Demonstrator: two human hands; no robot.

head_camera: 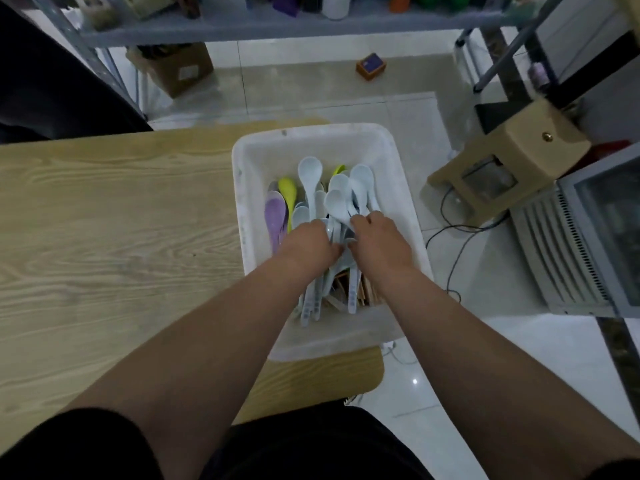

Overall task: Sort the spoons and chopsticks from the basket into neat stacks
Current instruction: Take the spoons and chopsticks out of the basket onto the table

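Inside basket (242, 161): two hands (346, 244) together, clutching pale spoons (341, 202); one purple spoon (274, 216).

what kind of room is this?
Probably a back room or storeroom of a small eatery, though that's a guess. Cues: a metal shelf crowded with containers, a cardboard box on the tiled floor, and a white basket of plastic spoons on a wooden table.

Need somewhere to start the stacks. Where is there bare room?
The wooden table left of the white basket is bare. Inside the basket, spoons and both hands crowd the middle; only its far end is free.
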